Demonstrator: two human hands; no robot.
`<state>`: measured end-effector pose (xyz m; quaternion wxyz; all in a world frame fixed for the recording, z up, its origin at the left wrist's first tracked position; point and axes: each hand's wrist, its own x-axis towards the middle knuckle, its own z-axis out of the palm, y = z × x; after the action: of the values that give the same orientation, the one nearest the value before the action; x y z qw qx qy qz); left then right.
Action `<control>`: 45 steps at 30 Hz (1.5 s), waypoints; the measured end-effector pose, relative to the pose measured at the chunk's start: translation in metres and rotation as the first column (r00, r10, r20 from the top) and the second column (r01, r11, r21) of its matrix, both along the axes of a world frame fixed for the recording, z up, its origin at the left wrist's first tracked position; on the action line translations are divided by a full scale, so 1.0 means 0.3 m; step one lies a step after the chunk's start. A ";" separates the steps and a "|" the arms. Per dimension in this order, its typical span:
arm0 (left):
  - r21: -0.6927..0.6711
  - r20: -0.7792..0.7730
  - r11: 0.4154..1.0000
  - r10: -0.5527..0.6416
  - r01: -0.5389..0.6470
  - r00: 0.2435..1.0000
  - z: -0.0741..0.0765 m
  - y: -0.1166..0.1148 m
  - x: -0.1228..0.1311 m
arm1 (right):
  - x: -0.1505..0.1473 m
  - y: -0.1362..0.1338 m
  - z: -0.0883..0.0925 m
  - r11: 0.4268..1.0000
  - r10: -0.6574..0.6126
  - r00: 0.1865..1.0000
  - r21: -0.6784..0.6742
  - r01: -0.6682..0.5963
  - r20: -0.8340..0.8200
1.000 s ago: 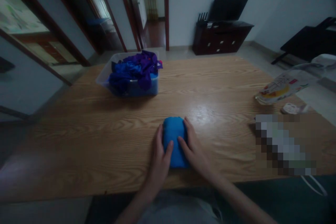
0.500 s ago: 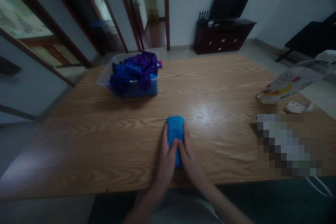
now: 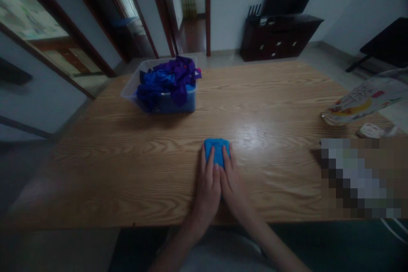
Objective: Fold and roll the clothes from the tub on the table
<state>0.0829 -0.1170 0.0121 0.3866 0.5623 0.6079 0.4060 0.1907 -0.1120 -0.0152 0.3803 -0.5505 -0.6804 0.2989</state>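
Note:
A compact folded blue cloth (image 3: pixel 217 149) lies on the wooden table in front of me. My left hand (image 3: pixel 207 187) holds its left side, with a finger stretched over the top. On its right side, my right hand (image 3: pixel 234 182) grips it in much the same way. My thumbs meet over the middle of the cloth. The far end shows between my fingers, while the near part is hidden under my palms.
A clear plastic bin (image 3: pixel 129 89) heaped with blue and purple cloths stands at the back left of the table (image 3: pixel 270 106). To the right are a printed plastic bag (image 3: pixel 353 104), a small white object (image 3: pixel 369 130) and a pixelated patch (image 3: pixel 360 178).
My hands have spread over the top of the cloth and press it down. The bundle looks shorter and broader. The whole view has shifted slightly.

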 end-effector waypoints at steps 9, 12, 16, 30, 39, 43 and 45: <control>0.100 -0.111 0.994 -0.043 0.054 0.993 -0.003 -0.010 -0.021 | 0.018 0.008 0.033 0.990 0.033 0.989 0.128 -0.051 0.141; 0.094 -0.076 0.995 -0.014 0.021 0.997 -0.011 -0.010 -0.017 | 0.012 0.001 0.033 0.996 0.026 0.994 0.080 -0.034 0.106; 0.083 -0.063 0.997 0.002 0.003 0.998 -0.018 -0.001 -0.007 | 0.002 -0.008 0.009 0.999 0.014 0.998 0.040 -0.016 0.055; 0.227 -0.355 0.947 -0.135 0.225 0.925 -0.005 -0.017 -0.063 | 0.053 -0.017 0.039 0.972 0.095 0.952 0.180 -0.152 0.292; 0.154 -0.507 0.965 -0.107 0.212 0.855 -0.007 -0.032 -0.087 | 0.072 -0.029 0.055 0.982 0.088 0.953 0.138 -0.132 0.289; 0.086 -0.584 0.986 -0.065 0.141 0.809 -0.001 -0.079 -0.126 | 0.125 -0.062 0.069 0.993 0.075 0.959 0.073 -0.098 0.272; 0.039 -0.588 0.990 -0.084 0.133 0.804 0.005 -0.092 -0.141 | 0.140 -0.095 0.077 0.997 0.063 0.970 0.036 -0.073 0.235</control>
<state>0.0406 -0.1447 0.0135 0.1810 0.7084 0.6477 0.2141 0.2326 -0.1403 0.0078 0.2995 -0.5494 -0.7454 0.2297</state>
